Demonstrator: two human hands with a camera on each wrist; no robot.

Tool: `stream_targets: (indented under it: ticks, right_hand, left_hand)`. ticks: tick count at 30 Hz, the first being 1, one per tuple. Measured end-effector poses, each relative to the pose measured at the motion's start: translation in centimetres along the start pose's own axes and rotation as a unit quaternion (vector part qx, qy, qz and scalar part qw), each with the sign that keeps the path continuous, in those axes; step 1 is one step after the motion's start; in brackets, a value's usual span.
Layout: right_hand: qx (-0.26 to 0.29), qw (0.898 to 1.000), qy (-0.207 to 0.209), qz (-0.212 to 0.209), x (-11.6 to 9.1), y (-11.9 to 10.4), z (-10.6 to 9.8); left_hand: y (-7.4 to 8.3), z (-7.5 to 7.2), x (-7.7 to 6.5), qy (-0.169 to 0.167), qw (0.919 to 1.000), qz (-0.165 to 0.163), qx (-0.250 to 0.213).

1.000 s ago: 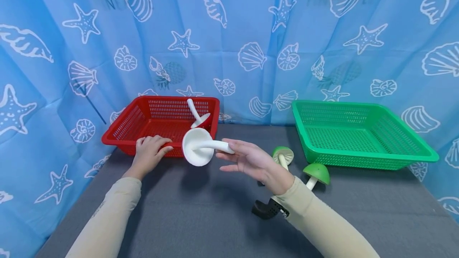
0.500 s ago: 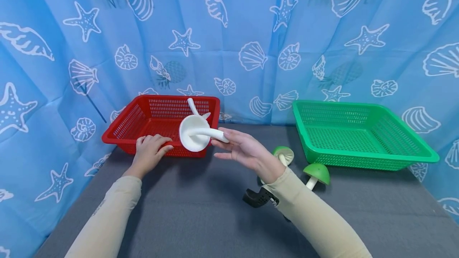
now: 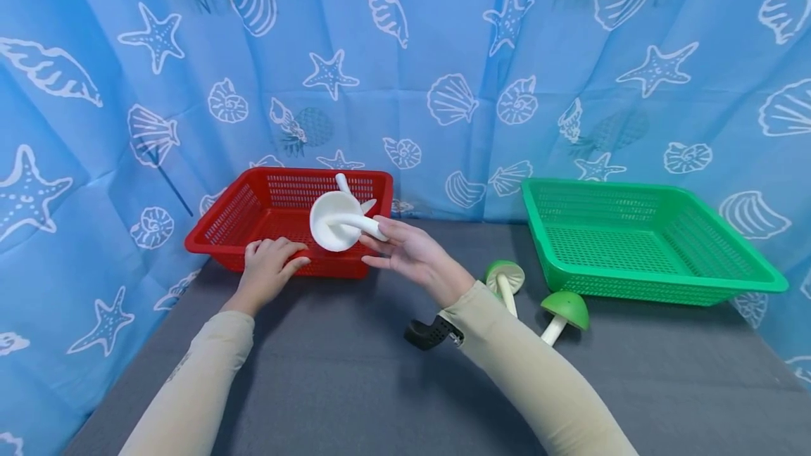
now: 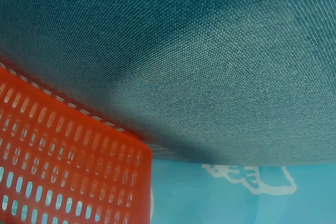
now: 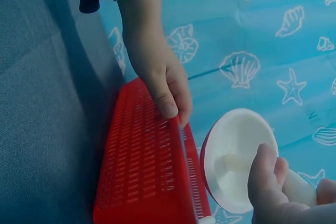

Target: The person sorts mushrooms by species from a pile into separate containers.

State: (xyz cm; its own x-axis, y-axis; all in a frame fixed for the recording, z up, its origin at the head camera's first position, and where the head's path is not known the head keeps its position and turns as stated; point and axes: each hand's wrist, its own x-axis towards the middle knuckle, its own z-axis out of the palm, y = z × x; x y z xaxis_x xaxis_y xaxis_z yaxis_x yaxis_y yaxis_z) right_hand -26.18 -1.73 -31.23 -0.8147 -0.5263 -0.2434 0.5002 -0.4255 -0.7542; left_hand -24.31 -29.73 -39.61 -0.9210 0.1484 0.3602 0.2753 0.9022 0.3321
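My right hand pinches the white stem of a red-capped toy mushroom, holding it up in front of the red basket's right part. Its white underside faces me; in the right wrist view the red edge of the cap shows. With the thumb outside and fingers over the rim, my left hand grips the front edge of the red basket. Inside that basket, at the right, another mushroom lies with its stem up, partly hidden behind the held one.
Two green-capped mushrooms lie on the grey cloth to the right, one partly behind my right sleeve. A green basket stands at the back right. Behind everything hangs a blue curtain with shell prints.
My right hand has moved left and up with the mushroom, bringing it from before the red basket's right corner to overlap its front rim. The left hand has kept its grip there.
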Motion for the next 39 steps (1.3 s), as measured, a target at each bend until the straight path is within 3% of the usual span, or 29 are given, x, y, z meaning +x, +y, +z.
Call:
stream_targets:
  ticks: [9, 14, 22, 29, 39]
  right_hand:
    - [0.002, 1.000, 0.022, 0.007, 3.0, 0.8, 1.0]
    - [-0.030, 0.999, 0.044, 0.008, 4.7, 1.0, 1.6]
    - [-0.105, 0.994, 0.033, 0.010, 6.3, 1.5, 2.1]
    - [-0.065, 0.997, 0.051, -0.003, 4.9, 1.1, 1.5]
    - [-0.056, 0.998, 0.038, -0.017, 0.0, -1.6, -1.8]
  left_hand:
    - [0.0, 0.2, 0.1, 0.011, 0.9998, -0.007, 0.017]
    - [0.0, 0.2, 0.2, 0.009, 0.9997, -0.012, 0.017]
    - [0.0, 0.3, 0.2, 0.016, 0.9997, -0.001, 0.019]
    - [0.2, 0.5, 0.1, 0.019, 0.9996, 0.001, 0.022]
    - [0.3, 0.2, 0.0, 0.017, 0.9992, 0.002, 0.036]
